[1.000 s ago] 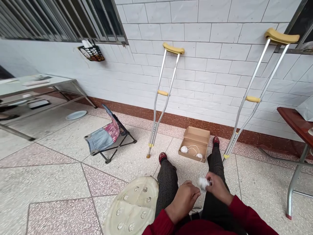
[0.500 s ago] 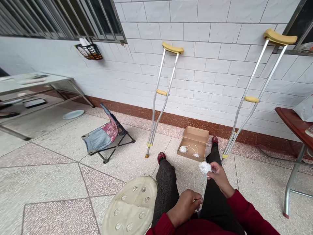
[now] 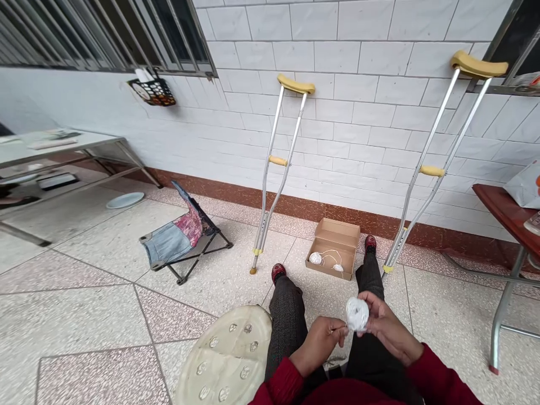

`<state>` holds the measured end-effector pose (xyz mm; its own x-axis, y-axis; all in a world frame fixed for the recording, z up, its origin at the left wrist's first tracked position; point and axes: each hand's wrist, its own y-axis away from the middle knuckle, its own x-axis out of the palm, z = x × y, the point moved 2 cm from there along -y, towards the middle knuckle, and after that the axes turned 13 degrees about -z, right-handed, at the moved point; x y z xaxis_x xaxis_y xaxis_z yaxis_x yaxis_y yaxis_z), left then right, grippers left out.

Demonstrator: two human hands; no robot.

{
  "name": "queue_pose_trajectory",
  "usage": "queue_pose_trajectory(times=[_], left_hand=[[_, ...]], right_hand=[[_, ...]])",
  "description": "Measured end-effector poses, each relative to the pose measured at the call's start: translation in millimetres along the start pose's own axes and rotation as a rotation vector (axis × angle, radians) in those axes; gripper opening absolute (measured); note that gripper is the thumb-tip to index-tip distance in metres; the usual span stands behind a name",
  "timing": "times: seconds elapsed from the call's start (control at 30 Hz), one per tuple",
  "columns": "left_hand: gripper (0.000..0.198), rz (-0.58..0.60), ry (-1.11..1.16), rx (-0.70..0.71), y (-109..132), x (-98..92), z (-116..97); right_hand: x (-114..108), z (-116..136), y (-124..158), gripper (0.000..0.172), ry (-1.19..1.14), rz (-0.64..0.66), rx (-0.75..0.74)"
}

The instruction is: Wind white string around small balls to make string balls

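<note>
A small ball of white yarn is gripped by its right side in my right hand, above my right thigh. Its round face with a dark hollow in the middle points toward me. My left hand is closed just left of the ball, thumb and forefinger pinching the yarn strand close to it. On the floor ahead, an open cardboard box holds two more white yarn balls; one ball lies at its left, the other at its front right, with loose strand between them.
Two crutches lean on the tiled wall, one crutch left of the box and another crutch to the right. A folding chair and a round pale stool are at left. A red-topped table stands at right.
The yarn ball has come lower and turned its hollow face toward me. My left hand has risen close to it, and the strand between them is shorter.
</note>
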<state>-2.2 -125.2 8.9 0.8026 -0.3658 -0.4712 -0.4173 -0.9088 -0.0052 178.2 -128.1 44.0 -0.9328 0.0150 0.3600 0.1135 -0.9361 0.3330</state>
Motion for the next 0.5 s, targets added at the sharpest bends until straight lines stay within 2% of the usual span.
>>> queue_pose_trajectory(times=[0.07,0.13,0.23,0.33,0.4,0.5], left_hand=[[0.036,0.03,-0.063,-0.009,6,7.1,2],[0.034,0.045,-0.169,0.014,12,6.7,-3],[0.03,-0.008,-0.363,0.136,15,-6.7,-18],[0.023,-0.075,-0.477,0.281,7,-26.0,-31],[0.022,-0.074,-0.462,0.31,-2,-36.2,-32],[0.031,-0.019,-0.311,0.235,-14,-40.9,-24]], right_hand=[[-2,9,-14,0.055,-0.015,-0.088,-0.068],[-3,7,-30,0.052,0.085,-0.156,-0.156],[-6,-14,-44,0.039,0.422,-0.223,-0.325],[-5,-44,-33,0.034,0.725,-0.177,-0.422],[-1,-59,-14,0.034,0.713,-0.083,-0.325],[9,-61,15,0.037,0.43,0.045,-0.05]])
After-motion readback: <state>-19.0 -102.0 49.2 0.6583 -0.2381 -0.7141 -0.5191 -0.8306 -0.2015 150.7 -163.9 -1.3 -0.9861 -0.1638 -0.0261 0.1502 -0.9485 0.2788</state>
